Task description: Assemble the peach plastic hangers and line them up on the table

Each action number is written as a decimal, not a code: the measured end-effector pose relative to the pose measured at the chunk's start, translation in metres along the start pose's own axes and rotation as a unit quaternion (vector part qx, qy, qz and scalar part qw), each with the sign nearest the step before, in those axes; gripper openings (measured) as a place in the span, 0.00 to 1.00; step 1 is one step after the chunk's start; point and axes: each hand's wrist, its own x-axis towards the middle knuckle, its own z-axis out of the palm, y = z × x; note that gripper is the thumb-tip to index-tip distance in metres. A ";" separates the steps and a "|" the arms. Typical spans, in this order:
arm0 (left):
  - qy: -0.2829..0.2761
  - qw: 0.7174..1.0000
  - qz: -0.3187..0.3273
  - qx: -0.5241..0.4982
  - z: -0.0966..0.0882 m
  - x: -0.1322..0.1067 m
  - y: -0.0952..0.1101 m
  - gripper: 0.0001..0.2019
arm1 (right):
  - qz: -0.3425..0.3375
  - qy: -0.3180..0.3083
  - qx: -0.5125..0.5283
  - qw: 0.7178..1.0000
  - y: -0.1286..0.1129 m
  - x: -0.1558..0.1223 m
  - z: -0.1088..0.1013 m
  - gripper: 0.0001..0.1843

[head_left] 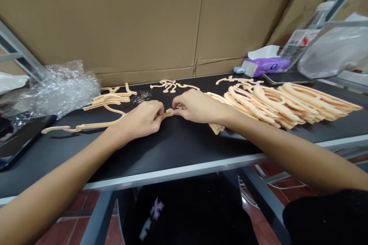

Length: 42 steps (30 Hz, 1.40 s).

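Observation:
A cream plastic hanger (94, 125) lies tilted over the black tabletop, its hook at the left and one arm reaching far left. My left hand (143, 118) is closed around its right part, whose tip sticks out past the fingers. Right beside that tip, my right hand (195, 107) is closed in a pinch. A bit of cream plastic shows between its fingers, but its shape is mostly hidden. Behind the hands lie several small curved cream pieces (169, 85). A large stack of cream hangers (270, 101) spreads out to the right of my right hand.
More cream pieces (115, 97) sit at the left beside crumpled clear plastic wrap (66, 88). A dark phone (287, 78), purple tissue pack (266, 65) and clear bottle (307, 30) stand at the back right. Cardboard (129, 19) walls the back; the metal table edge (178, 170) runs in front.

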 end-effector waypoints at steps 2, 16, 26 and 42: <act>0.000 1.000 0.000 0.000 0.000 0.000 0.000 0.10 | -0.006 -0.003 -0.005 1.000 -0.002 -0.001 -0.001 0.10; -0.019 0.998 -0.044 0.037 -0.004 0.000 0.001 0.06 | -0.102 -0.030 -0.070 0.992 -0.002 0.020 -0.007 0.14; -0.006 0.998 -0.055 0.042 -0.007 0.002 -0.007 0.06 | -0.111 0.000 -0.080 0.991 -0.003 0.022 -0.004 0.14; 0.010 1.000 -0.011 0.025 -0.004 0.002 -0.011 0.09 | -0.091 -0.047 -0.111 0.989 -0.005 0.020 -0.007 0.18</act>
